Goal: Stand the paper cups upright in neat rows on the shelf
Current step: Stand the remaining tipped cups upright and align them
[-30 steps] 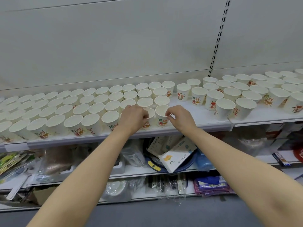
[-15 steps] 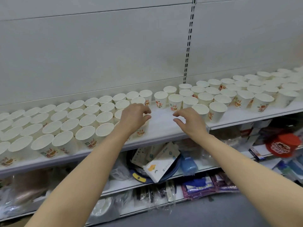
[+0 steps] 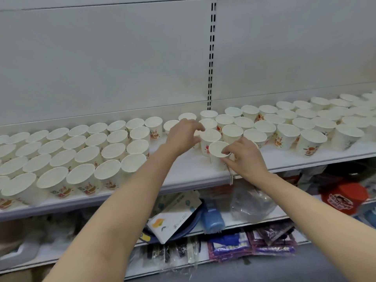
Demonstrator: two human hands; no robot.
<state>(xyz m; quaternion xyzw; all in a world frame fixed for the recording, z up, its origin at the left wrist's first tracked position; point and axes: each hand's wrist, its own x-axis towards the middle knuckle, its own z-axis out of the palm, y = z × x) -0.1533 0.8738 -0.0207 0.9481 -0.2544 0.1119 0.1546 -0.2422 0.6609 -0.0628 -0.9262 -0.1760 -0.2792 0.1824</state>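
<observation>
The right hand (image 3: 246,157) pinches the front cup (image 3: 218,152) by its rim, likely to slide it into line. At ten o'clock of it, the left hand (image 3: 181,137) curls round a neighbouring cup (image 3: 209,137) (steadying it, probably).

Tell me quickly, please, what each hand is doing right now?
Left hand: fingers curled round a paper cup, gripping it.
Right hand: pinching the rim of the front paper cup.

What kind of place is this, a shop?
Probably a small shop: a white metal display shelf against a slotted back panel, rows of white printed paper cups, and packaged goods below.
</observation>
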